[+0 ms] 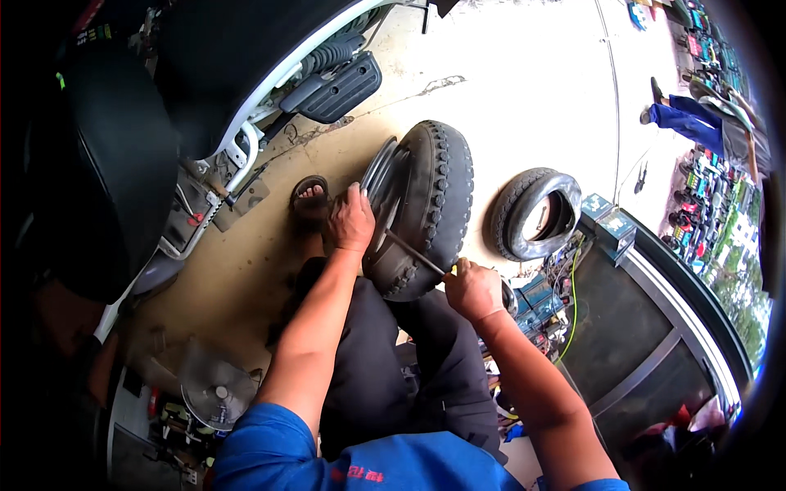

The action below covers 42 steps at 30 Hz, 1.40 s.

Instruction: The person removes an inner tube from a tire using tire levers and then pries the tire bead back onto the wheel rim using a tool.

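A black knobbly tire (446, 196) stands upright between my knees, with a metal wheel rim (381, 170) showing on its left side. My left hand (350, 221) is closed at the rim's near edge, its fingertips partly hidden. My right hand (475, 290) grips the handle end of a long thin metal lever (416, 254); a bit of yellow shows by the fingers. The lever's far end reaches in between the rim and the tire's sidewall.
Another tire (524, 214) lies on the floor to the right, an inner tube (565, 217) on it. A scooter (327, 90) with a black footrest stands at upper left. Beside my right arm are tools and a dark cabinet (655, 352). A fan (217, 389) sits lower left. Someone in blue trousers (688, 123) is far right.
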Motion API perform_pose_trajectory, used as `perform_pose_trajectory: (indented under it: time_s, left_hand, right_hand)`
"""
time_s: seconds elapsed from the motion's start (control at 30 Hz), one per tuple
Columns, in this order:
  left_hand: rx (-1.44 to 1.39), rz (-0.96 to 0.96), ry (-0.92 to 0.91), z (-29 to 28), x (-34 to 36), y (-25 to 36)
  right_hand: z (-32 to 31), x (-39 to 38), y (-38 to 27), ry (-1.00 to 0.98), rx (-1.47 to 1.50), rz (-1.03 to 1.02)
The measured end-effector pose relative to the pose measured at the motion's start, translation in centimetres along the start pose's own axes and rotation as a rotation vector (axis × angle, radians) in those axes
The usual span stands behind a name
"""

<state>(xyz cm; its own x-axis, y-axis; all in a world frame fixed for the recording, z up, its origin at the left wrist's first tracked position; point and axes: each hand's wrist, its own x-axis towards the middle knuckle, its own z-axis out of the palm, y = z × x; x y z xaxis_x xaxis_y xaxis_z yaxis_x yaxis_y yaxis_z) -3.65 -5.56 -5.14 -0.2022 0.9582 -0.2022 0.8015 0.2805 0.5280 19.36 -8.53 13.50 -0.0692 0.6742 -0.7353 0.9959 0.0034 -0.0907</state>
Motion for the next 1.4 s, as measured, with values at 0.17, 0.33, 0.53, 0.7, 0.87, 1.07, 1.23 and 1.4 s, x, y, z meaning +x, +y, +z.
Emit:
perform_pose_trajectory:
  time_s: [0.17, 0.33, 0.53, 0.7, 0.87, 1.07, 1.23, 1.4]
  left_hand:
    - [0.005, 0.103, -0.058, 0.5, 1.8, 2.7]
    - [0.039, 0.226, -0.067, 0.2, 2.9, 2.5]
    - [0.100, 0.227, 0.024, 0.1, 4.9, 1.5]
    - [0.149, 0.211, 0.050, 0.6, 5.7, 1.8]
    - [0.141, 0.211, 0.025, 0.8, 5.5, 1.9]
    - [0.159, 0.100, -0.107, 0.6, 4.8, 2.3]
    - [0.055, 0.095, -0.231, 0.2, 2.7, 2.2]
    - [-0.001, 0.257, -0.133, -1.0, 2.2, 2.2]
  right_hand:
    - [2.2, 0.7, 3.3, -0.031, -0.136, -0.050]
    - [6.2, 0.4, 2.9, -0.004, 0.010, 0.100]
    - [8.3, 4.1, 4.2, 0.132, 0.222, 0.001]
    - [11.0, 6.9, 5.8, 0.119, 0.294, -0.089]
    - [13.3, 8.7, 6.8, 0.151, 0.390, -0.146]
    - [13.6, 8.0, 7.2, 0.038, 0.451, -0.137]
    - [14.4, 4.9, 6.9, 0.064, 0.412, -0.094]
    - [14.0, 3.6, 5.5, -0.102, 0.280, -0.016]
